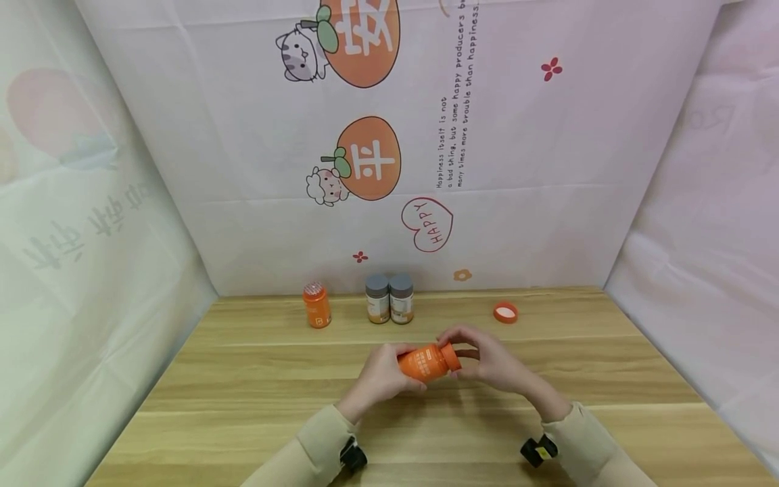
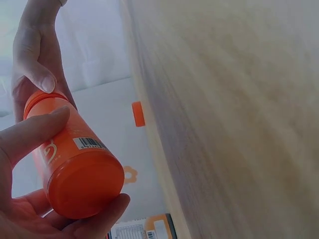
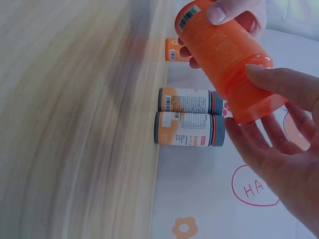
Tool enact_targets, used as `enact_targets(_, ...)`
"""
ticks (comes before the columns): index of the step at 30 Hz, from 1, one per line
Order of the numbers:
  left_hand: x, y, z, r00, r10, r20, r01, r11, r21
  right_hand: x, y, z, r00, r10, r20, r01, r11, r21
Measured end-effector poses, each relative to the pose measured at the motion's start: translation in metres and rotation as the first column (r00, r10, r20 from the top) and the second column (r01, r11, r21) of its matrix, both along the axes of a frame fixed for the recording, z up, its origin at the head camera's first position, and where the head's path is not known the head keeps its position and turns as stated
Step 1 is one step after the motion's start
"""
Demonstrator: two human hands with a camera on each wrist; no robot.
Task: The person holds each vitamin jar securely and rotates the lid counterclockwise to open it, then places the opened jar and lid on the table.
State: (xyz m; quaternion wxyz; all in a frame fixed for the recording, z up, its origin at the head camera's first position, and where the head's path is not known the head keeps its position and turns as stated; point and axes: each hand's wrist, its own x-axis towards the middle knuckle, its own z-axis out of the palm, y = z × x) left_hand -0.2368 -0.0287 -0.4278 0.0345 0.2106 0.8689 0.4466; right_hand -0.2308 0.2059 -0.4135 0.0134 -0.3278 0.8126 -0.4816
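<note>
Head view: the left hand (image 1: 383, 373) grips the orange bottle (image 1: 422, 364), tilted above the table (image 1: 274, 392), while the right hand (image 1: 494, 362) pinches its cap (image 1: 450, 356) with thumb and fingers. Bracing the bottle and twisting squarely should help prevent slips.

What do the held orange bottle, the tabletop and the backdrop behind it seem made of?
Orange bottle: probably plastic, fairly glossy; smooth, with bright highlights at its shoulder.
Tabletop: wood or wood-look laminate, low sheen; long grain streaks show.
Backdrop: perhaps fabric or thin plastic sheet, mostly matte; straight creases cross it.
</note>
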Motion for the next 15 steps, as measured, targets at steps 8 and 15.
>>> enact_targets(8, -0.0017, -0.0026, -0.0018, 0.999, -0.033, 0.011, 0.033, 0.999, 0.02, 0.001, -0.0006, -0.0011, 0.999, 0.024, -0.036, -0.024, 1.0, -0.004)
enact_targets(15, -0.0026, -0.0028, -0.0024, 1.0, -0.024, 0.011, 0.024, 1.0, 0.018, 0.001, -0.0022, -0.0025, 1.0, -0.001, -0.02, 0.001, 1.0, -0.006)
